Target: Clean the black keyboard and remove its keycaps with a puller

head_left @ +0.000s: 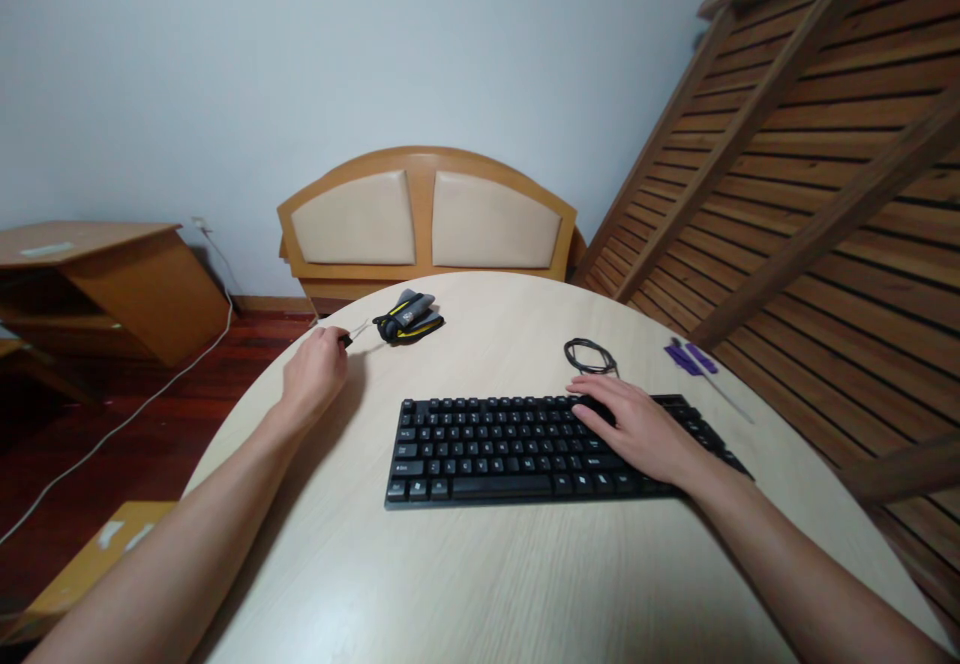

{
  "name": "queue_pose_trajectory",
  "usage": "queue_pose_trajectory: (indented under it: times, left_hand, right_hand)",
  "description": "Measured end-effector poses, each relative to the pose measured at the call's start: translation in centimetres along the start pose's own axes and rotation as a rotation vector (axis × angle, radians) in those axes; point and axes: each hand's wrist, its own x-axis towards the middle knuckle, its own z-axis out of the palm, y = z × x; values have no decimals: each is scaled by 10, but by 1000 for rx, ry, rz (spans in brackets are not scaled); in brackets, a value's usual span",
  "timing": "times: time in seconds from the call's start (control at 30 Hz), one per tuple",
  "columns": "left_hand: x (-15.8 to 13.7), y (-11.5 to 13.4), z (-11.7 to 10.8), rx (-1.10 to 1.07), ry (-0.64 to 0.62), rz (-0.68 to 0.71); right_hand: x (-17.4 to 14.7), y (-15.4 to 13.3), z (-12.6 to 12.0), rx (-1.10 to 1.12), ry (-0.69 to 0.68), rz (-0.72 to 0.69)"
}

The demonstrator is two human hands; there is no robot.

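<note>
A black keyboard (495, 449) lies on the round pale table. My right hand (637, 429) rests over its right part, fingers stretched toward the back edge and thumb apart from them; the keys under the palm are hidden. My left hand (319, 369) is closed above the table's left side on a small tool (358, 332) with a dark part and thin, pale prongs; its exact kind is unclear. Just right of those tips sits a folded grey, black and yellow bundle (409, 319), which looks like gloves. Behind the keyboard lies a coiled black cable (590, 355).
At the table's (495, 584) right side are a purple item (690, 358) and a thin grey rod. A padded wooden headboard (427, 209) stands beyond the far edge. Wooden slats (810, 164) lean at right; a low desk (112, 284) and white cord (142, 399) are at left.
</note>
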Motion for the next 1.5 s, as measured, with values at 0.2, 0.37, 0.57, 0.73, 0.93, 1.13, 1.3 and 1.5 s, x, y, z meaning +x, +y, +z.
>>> queue_pose_trajectory:
  times: [0.2,0.37,0.57,0.73,0.93,1.13,1.3,1.5]
  left_hand:
    - [-9,29,-4,-310,51,99]
    - [-23,50,-6,-783,-97,244]
    - [-36,67,-16,-1164,-287,208]
    - [-40,72,-18,-1236,-318,194]
    - [-39,70,-18,-1193,-332,264]
    - [-36,67,-16,-1160,-338,257]
    - [-39,67,-17,-1164,-369,309]
    - [-42,68,-17,-1219,-400,382]
  right_hand:
    - [0,-2,4,1,-41,-8]
    - [0,-6,-1,-40,-73,24]
    - [-1,-24,-12,-206,-143,140]
    - [0,-33,-13,-231,-81,107]
    - [-2,-36,-2,-4,-113,-86]
    - [-2,-45,-5,98,-231,-61]
    - [-3,-56,-18,73,-297,-8]
    - [8,-78,-18,-23,-229,-84]
